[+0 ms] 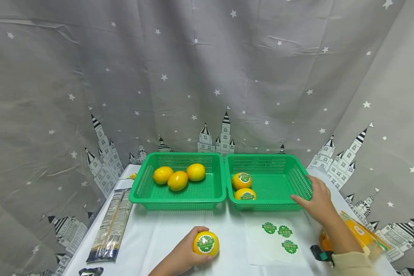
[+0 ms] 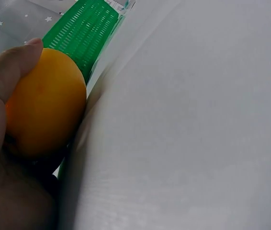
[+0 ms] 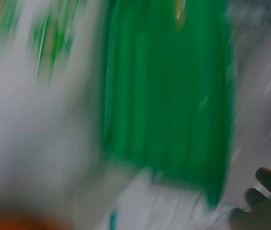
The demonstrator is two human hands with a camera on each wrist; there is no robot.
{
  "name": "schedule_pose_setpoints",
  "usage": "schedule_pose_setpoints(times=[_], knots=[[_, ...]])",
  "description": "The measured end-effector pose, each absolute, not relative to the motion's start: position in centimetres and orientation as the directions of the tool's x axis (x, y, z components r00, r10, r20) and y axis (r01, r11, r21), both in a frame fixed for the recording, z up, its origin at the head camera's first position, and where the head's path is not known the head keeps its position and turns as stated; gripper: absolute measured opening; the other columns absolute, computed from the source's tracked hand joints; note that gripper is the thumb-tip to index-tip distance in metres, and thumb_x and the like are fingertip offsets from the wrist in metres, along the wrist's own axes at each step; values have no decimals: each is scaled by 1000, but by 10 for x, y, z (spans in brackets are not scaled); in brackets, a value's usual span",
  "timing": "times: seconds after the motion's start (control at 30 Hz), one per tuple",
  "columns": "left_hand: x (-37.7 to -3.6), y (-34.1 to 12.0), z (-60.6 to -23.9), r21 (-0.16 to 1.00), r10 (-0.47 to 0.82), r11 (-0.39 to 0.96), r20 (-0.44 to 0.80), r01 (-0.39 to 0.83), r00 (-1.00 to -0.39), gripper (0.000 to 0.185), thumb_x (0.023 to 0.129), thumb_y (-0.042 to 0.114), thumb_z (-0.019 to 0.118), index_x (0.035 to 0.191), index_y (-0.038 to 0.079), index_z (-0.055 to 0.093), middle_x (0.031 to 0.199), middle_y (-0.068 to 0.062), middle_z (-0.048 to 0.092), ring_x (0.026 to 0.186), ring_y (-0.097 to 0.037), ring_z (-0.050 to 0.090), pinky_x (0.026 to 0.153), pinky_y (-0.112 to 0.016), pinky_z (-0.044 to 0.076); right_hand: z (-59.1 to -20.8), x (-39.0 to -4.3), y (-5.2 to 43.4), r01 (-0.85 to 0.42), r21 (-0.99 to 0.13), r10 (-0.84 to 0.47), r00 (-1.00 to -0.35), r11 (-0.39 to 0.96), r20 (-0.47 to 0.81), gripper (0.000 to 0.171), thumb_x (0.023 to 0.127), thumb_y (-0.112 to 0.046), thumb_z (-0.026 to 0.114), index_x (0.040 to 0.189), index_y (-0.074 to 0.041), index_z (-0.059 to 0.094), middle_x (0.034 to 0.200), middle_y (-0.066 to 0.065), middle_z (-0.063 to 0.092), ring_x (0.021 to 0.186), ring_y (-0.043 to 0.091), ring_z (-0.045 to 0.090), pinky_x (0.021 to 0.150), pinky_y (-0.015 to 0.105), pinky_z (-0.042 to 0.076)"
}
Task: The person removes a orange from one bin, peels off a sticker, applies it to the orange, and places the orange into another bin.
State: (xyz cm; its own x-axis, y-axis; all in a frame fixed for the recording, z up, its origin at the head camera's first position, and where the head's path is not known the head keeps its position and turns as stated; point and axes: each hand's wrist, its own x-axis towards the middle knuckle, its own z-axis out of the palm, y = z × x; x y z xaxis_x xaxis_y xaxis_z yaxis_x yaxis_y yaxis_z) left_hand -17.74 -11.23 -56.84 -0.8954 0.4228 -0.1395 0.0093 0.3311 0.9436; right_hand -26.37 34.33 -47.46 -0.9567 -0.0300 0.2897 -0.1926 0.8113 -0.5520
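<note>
1. Plainly, the left hand [image 1: 181, 257] curled its fingers round a stickered lemon [image 1: 206, 243] at the near middle of the table [image 1: 158, 234], thumb over the fruit's top in the left wrist view. It was held low, touching or just above the cloth; I could not tell which.
2. One risk was the round, smooth fruit slipping from that grip and rolling toward the near edge, since nothing there would stop it.
3. The right hand [image 1: 316, 202] lay on the near right corner of the right basket [image 1: 298, 172], fingers fairly straight, holding nothing that I could see. Its wrist view was blurred, so the contact was hard to judge.
4. A push from that hand might slide the light basket and set its two stickered lemons [image 1: 242, 180] rolling, or knock it into the left basket [image 1: 138, 191], which it stood just beside.
5. The sticker sheet [image 1: 278, 242] lay flat, near and right of centre, with three green labels left. A sleeve or forearm dragging over it could lift or crease them.
6. An orange packet [image 1: 360, 234] sat at the near right edge under the forearm and might be nudged off.
7. The left basket held three plain lemons [image 1: 177, 180]. A long printed packet [image 1: 112, 226] lay at the table's left edge.
8. White cloth covered the table; a grey curtain [image 1: 207, 76] with stars and castles hung behind and to both sides.
</note>
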Motion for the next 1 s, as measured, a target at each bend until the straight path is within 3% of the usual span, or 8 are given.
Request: schedule_pose_setpoints(times=[0.13, 0.3, 0.47, 0.6, 0.83, 1.0], knots=[[-177, -115, -569, 942, 419, 335, -133, 17, -898, 81, 81, 27, 91, 145, 14, 45, 126, -7, 61, 111, -22, 61, 93, -36, 50, -492, -289, 398, -143, -466, -99, -988, 873, 118, 116, 89, -51, 78, 161, 11, 11, 162, 46, 9, 144, 68, 16, 108, 84, 20], [-179, -116, -568, 944, 427, 328, -128, 22, -895, 82, 80, 25, 91, 146, 13, 44, 128, -7, 61, 112, -22, 61, 95, -36, 50, -503, -294, 408, -155, -542, -162, -986, 826, 35, 121, 92, -47, 76, 161, 12, -4, 164, 44, 3, 147, 66, 13, 111, 81, 21], [-180, -113, -568, 920, 439, 386, -125, 62, -890, 85, 78, 29, 93, 146, 15, 43, 130, -6, 59, 115, -23, 59, 99, -44, 48, -501, -295, 403, -158, -557, -161, -986, 815, 45, 120, 92, -47, 76, 162, 9, -3, 167, 40, 1, 150, 64, 9, 113, 81, 17], [-182, -110, -562, 886, 414, 454, -113, 97, -903, 82, 76, 34, 93, 142, 20, 47, 126, -2, 60, 112, -20, 58, 96, -48, 49, -500, -298, 400, -169, -533, -174, -984, 829, 41, 117, 93, -47, 75, 162, 11, 0, 167, 38, 0, 150, 65, 9, 112, 82, 18], [-215, -58, -492, 840, 476, 474, 7, 263, -879, 82, 72, 42, 93, 143, 27, 54, 126, 1, 55, 106, -15, 59, 88, -37, 53, -495, -298, 401, -173, -519, -183, -983, 837, 32, 116, 94, -46, 75, 161, 12, 0, 167, 39, -1, 148, 66, 11, 110, 82, 20], [-261, 2, -450, 806, 485, 482, 82, 344, -871, 85, 77, 33, 93, 149, 31, 48, 132, -6, 49, 107, -15, 56, 86, -31, 55, -495, -294, 402, -160, -553, -189, -982, 818, 5, 116, 95, -44, 74, 162, 10, -3, 167, 39, -6, 148, 67, 5, 109, 84, 18]])
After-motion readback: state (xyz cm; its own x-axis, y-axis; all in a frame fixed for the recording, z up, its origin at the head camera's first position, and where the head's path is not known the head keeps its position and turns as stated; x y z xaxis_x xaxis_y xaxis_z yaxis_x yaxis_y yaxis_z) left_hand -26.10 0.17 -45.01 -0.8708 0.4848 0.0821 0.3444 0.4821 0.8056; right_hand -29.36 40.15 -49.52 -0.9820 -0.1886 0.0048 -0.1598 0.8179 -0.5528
